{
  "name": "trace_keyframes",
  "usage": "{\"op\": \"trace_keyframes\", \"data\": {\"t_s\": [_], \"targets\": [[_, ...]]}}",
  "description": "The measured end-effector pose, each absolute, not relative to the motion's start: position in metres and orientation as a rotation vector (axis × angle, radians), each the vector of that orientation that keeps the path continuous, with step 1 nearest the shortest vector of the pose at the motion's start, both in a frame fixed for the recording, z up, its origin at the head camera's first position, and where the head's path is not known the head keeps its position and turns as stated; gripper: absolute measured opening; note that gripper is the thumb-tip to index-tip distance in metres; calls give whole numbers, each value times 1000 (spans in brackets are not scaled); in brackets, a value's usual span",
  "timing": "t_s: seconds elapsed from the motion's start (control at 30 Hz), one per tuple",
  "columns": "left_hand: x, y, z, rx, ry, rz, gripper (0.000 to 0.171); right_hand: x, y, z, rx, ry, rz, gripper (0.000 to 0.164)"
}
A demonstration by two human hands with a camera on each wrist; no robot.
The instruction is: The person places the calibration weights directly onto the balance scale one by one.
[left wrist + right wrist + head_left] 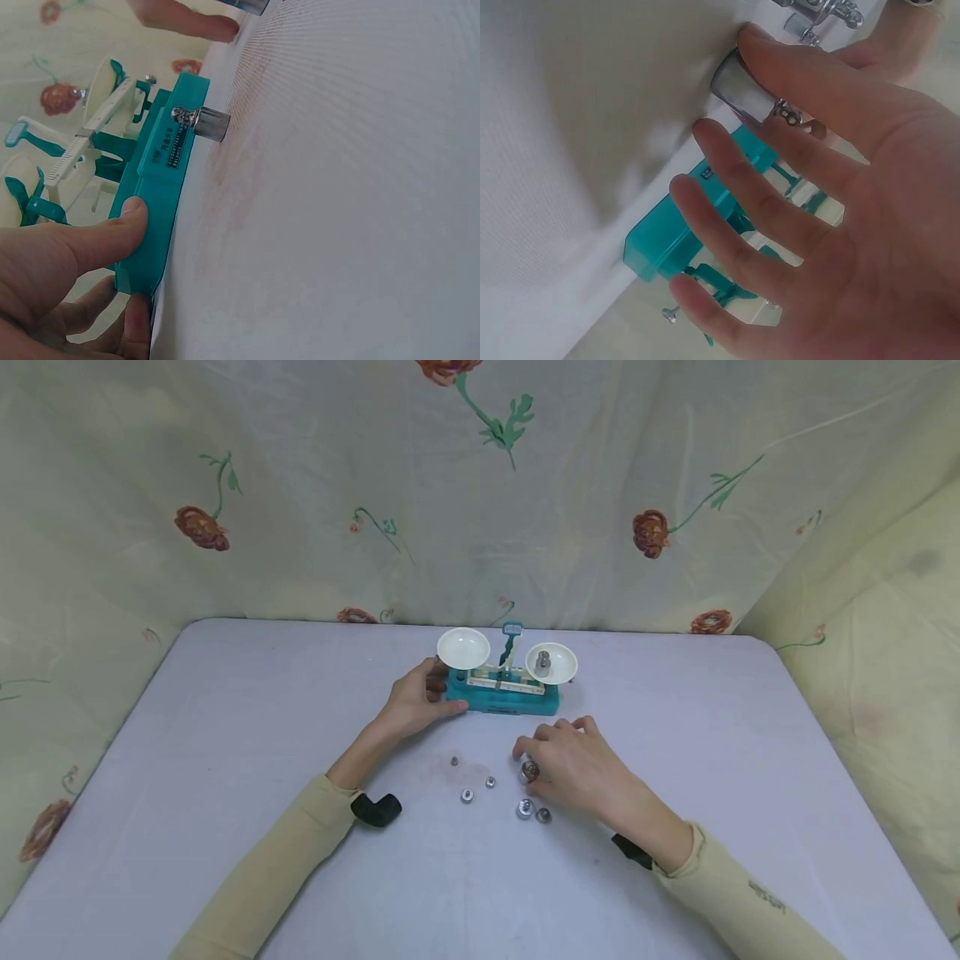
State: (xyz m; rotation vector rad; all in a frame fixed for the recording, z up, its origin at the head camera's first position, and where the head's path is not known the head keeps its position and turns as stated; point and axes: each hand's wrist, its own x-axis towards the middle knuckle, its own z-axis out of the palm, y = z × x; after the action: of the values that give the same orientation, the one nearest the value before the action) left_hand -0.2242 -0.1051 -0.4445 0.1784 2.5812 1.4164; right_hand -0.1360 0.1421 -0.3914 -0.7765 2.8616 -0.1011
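Observation:
A small teal balance scale (pixel 504 702) with two white pans stands toward the back of the table. My left hand (pixel 411 703) grips the left end of its base, thumb in front and fingers behind. The left pan (pixel 463 648) holds nothing, while a metal weight (pixel 543 664) sits on the right pan (pixel 564 671). In front of the scale, my right hand (pixel 573 767) pinches a larger knobbed metal weight (pixel 529 772) between thumb and index finger. The right wrist view shows this weight (pixel 741 88) upright close to the tabletop, the other fingers spread apart.
Several smaller metal weights lie on the white table (pixel 262 760): a tiny one (pixel 454 761), two small ones (pixel 491 782) (pixel 467 796), and a pair (pixel 524 809) (pixel 543 816) near my right hand. A flowered curtain (pixel 555 527) hangs behind the table.

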Motion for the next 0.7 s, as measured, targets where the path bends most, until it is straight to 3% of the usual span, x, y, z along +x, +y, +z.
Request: {"op": "trace_keyframes", "data": {"t_s": [0.7], "targets": [[-223, -106, -443, 193, 2571, 1422, 75, -135, 144, -394, -887, 2894, -86, 26]]}}
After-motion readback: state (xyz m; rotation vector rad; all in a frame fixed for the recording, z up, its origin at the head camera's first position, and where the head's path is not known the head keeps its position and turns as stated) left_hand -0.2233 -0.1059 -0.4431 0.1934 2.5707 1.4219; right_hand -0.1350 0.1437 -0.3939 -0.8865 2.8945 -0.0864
